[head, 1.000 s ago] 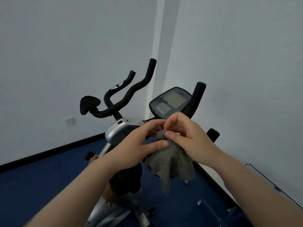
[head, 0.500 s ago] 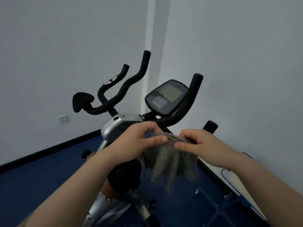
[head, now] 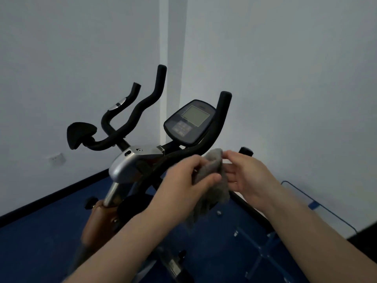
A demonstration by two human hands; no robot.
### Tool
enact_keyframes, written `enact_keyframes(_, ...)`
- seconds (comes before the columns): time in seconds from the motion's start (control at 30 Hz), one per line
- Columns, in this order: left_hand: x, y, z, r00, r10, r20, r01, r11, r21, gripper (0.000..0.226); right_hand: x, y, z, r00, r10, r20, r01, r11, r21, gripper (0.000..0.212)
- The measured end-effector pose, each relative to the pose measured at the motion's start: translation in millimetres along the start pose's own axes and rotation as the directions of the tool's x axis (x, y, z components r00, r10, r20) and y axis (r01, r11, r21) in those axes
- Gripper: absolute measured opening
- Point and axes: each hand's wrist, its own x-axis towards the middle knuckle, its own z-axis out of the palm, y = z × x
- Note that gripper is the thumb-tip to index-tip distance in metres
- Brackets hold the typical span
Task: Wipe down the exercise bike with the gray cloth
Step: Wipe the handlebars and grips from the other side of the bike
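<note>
The left hand (head: 187, 178) grips the cloth (head: 212, 174) with the thumb curled over its front and the fingers behind it. The cloth is bunched at the top and hangs down in loose folds between the two hands. Its upper part lies against the lower bend of the right handlebar (head: 216, 127) of the bike (head: 130, 164). The right hand (head: 246, 174) is just beside the cloth, with the fingers nearly straight and the fingertips touching its right edge; it does not close on it. Above the hands sits the console (head: 189, 121), tilted toward the camera. The left handlebar (head: 142, 107) rises further back, well apart from the hands. The bike stands on a blue floor (head: 40, 231) near the corner of two pale walls (head: 71, 58).
</note>
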Motion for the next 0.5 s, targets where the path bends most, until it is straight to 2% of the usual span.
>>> enact_keyframes(0.07,-15,3,7,0.988,0.003,0.157,-0.006,1.0,0.014,0.046,-4,0,-1,1.0,0.014,0.024,-0.014,1.0,0.001,0.035)
enact_keyframes(0.17,-36,-1,16,0.915,-0.048,0.401,0.035,0.999,0.041,0.084,-5,16,-1,0.998,-0.06,0.002,0.059,0.989,-0.137,0.02)
enact_keyframes(0.23,-44,-2,17,0.835,-0.054,0.548,0.028,0.998,0.056,0.089,-6,19,0,0.99,-0.131,-0.052,0.12,0.976,-0.181,0.011)
enact_keyframes(0.3,-46,2,9,0.765,-0.043,0.642,0.023,0.999,0.04,0.07,-3,9,-4,0.959,-0.277,-0.054,0.245,0.911,-0.332,0.012)
enact_keyframes(0.33,-45,3,5,0.776,-0.034,0.63,0.016,0.999,0.035,0.054,-2,1,-7,0.934,-0.357,0.017,0.33,0.844,-0.423,0.015)
enact_keyframes(0.4,-40,1,-8,0.881,-0.02,0.472,-0.019,0.997,0.077,0.022,1,-15,-9,0.869,-0.418,0.264,0.49,0.655,-0.576,0.017)
enact_keyframes(0.43,-35,-2,-15,0.932,-0.017,0.361,-0.031,0.991,0.128,0.014,4,-19,-7,0.843,-0.391,0.37,0.536,0.547,-0.643,0.017)
enact_keyframes(0.5,-29,-13,-25,0.987,0.002,0.16,-0.044,0.965,0.258,0.012,15,-14,0,0.817,-0.275,0.508,0.576,0.326,-0.75,0.019)
